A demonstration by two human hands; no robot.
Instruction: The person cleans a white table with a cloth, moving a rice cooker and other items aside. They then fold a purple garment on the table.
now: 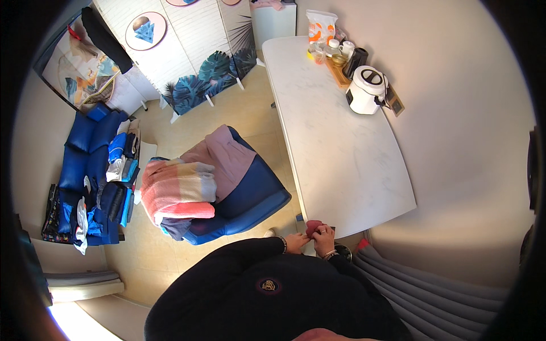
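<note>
At the near end of the white marble-patterned table (337, 157), a crumpled dusky-red cloth (313, 226) lies bunched at the corner. My right hand (324, 241), with a ring on one finger, has its fingers closed on that cloth. Just left of it is my left hand (296, 243), its fingertips reaching to the cloth's lower edge. Whether the left fingers grip anything is too small to tell. Both wrists wear bracelets below dark sleeves. A dark round container (344, 252) shows partly behind my right wrist, below the table edge.
A blue chair (256, 198) bears a striped blanket (179, 183) and pink cloth (230, 157). Folded clothes (117, 170) cover part of a blue sofa (79, 166). A white electric water dispenser (367, 90) stands by the wall, near a wooden tray (338, 76). Grey curtain (418, 285) hangs right.
</note>
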